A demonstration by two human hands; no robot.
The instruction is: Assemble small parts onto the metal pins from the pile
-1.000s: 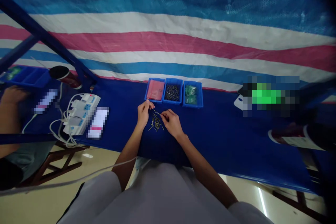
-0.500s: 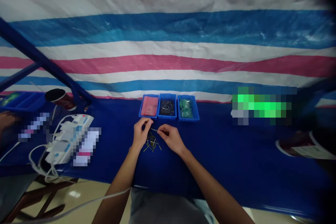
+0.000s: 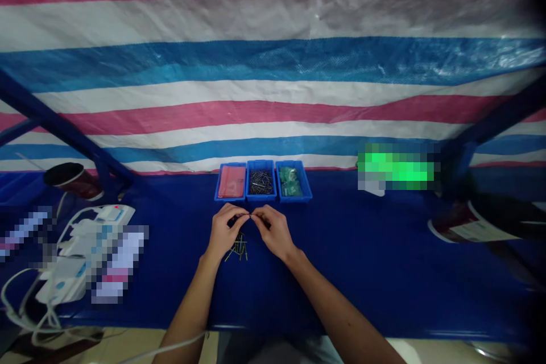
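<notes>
My left hand (image 3: 224,231) and my right hand (image 3: 272,231) meet fingertip to fingertip above a blue table (image 3: 362,273). Both are pinched on one thin metal pin (image 3: 249,215) held level between them. Just below the fingers lies a small heap of several similar pins (image 3: 239,247), dark with yellowish ends. Behind the hands stand three small blue bins in a row: one with pink bags (image 3: 231,181), one with dark pins (image 3: 261,182), one with green parts (image 3: 291,181).
A white power strip with plugs and cables (image 3: 81,256) lies at the left. A dark cup (image 3: 70,178) stands at the back left, and a dark roll (image 3: 473,222) lies at the right. Blue frame bars slant in from both sides. A striped tarp hangs behind.
The camera has tilted up, so the table sits lower in view. My hands have drawn together and now both pinch the same pin; before, the right hand held it alone.
</notes>
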